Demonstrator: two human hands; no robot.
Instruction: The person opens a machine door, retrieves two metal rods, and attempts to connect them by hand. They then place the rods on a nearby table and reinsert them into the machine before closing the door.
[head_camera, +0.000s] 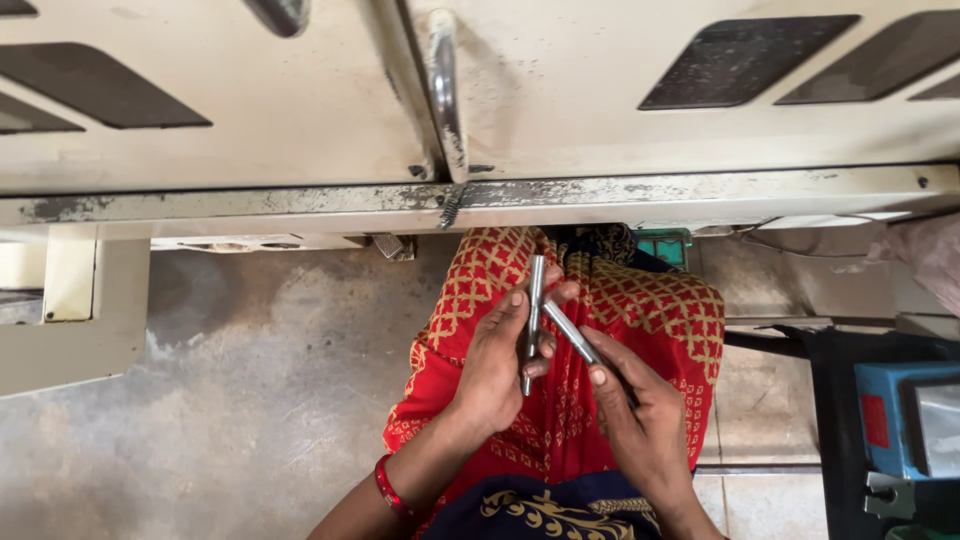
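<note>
My left hand (495, 365) grips a slim grey metal rod (535, 300) that stands nearly upright in front of my lap. My right hand (640, 415) holds a second metal rod (568, 332), tilted up to the left so its tip meets the first rod near my left fingers. Both hands hover over my red garment with a gold lattice pattern (660, 310). A red bangle (388, 488) circles my left wrist.
A worn cream metal machine body (300, 110) with dark slanted vents spans the top, its scuffed lower edge (560, 192) just beyond the hands. Grey concrete floor (220, 400) lies to the left. A blue box-like device (905, 415) stands at the right.
</note>
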